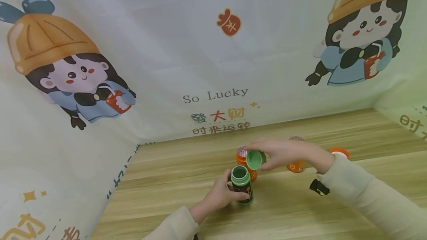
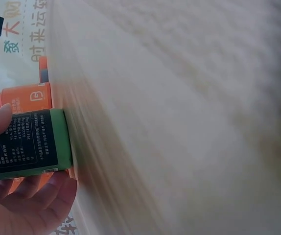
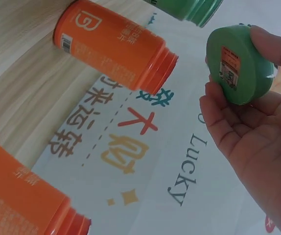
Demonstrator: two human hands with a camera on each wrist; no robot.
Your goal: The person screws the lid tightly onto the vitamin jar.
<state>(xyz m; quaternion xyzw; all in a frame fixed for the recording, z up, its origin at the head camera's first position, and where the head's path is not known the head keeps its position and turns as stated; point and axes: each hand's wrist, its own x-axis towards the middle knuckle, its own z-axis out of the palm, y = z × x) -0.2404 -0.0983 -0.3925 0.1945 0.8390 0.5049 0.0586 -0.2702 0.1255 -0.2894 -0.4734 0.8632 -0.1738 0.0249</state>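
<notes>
My left hand (image 1: 216, 195) grips a green bottle (image 1: 241, 187) with a black label, its uncapped mouth facing up. In the left wrist view the bottle (image 2: 25, 142) stands at the tabletop, thumb on one side and fingers on the other. Just above and to the right of the mouth, my right hand (image 1: 280, 152) pinches a green cap (image 1: 254, 159), its hollow inside turned to the head camera. The right wrist view shows the cap's (image 3: 233, 63) outer top with a small label on it. An orange bottle (image 1: 241, 160) stands right behind the green one, partly hidden.
A second orange bottle (image 1: 295, 166) stands farther right, partly behind my right forearm. Beyond it lies an orange cap (image 1: 339, 153) with a white inside. A small black device (image 1: 319, 187) sits by my right sleeve. A printed cloth (image 1: 160, 47) walls off the wooden table (image 1: 173, 166).
</notes>
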